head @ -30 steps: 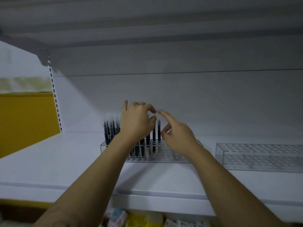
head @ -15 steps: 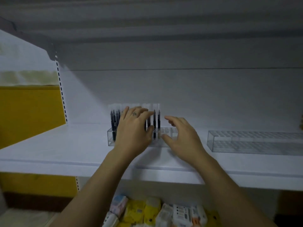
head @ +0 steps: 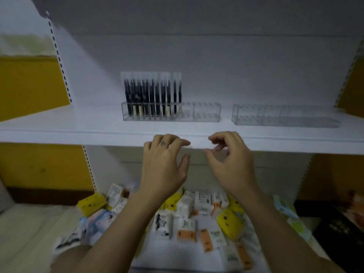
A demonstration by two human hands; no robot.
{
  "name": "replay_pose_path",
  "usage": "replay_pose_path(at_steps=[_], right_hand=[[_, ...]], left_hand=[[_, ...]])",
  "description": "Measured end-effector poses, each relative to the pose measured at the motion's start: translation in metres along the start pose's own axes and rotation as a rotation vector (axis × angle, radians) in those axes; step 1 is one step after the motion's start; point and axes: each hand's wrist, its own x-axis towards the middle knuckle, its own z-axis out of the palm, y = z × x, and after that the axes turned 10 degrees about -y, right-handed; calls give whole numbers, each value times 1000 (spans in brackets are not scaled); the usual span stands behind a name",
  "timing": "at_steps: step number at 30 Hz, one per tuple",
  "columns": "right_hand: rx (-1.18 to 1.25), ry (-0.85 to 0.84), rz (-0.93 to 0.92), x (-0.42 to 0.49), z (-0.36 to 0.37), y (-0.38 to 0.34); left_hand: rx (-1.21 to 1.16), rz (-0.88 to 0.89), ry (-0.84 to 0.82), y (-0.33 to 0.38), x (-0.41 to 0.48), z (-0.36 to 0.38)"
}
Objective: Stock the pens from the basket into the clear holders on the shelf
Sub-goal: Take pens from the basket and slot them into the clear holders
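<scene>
Dark pens upright in left clear holder, right clear holder beside, on white shelf.

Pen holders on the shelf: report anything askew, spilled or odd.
Nothing stands out. The pens stand upright in the left holder; the right holder sits empty, both flat on the shelf.

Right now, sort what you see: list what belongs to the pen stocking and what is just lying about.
Job: pens, part-filled clear holder, empty clear holder, shelf, left hand, right hand.
Lying about: white boxes and yellow packets below the shelf.
</scene>
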Motion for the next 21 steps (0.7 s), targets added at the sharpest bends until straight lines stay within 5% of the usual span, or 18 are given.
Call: replay_pose_path(at_steps=[4,11,21], right_hand=[[-98,-154,144,-57,18,33],[-155,-605,416,-143,58,95],[-148,-954,697,-234,109,157]], left_hand=[[-21,-28,-114,8,-49,31],[-63,-178,-569,7,-121,94],[-154,-353,-1013,-7,-232,180]])
